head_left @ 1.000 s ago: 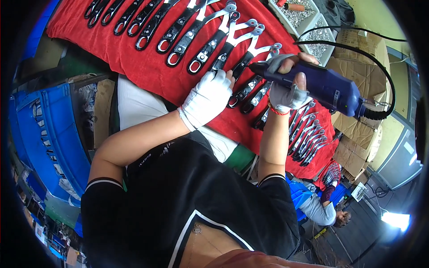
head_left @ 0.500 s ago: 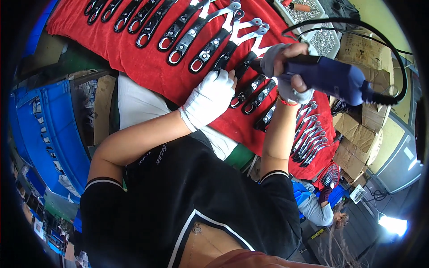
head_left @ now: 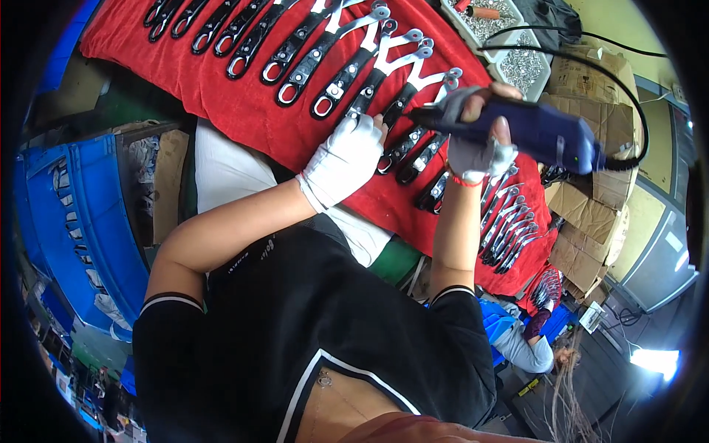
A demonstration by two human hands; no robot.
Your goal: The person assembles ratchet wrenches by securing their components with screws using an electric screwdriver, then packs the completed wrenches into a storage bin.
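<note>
While lettering marks the black shirt mid-frame, the right grip clasps a purple power tool; left grip closure unclear.

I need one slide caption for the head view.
Left hand at black-handled tools on red cloth; right hand grips a purple corded power tool.

A red-draped worktop runs diagonally across the room, with green floor showing below it. A large blue bin stands at left. Cardboard boxes line the right, near a pale yellow wall and a grey panel. A white lamp glares at lower right.
</note>
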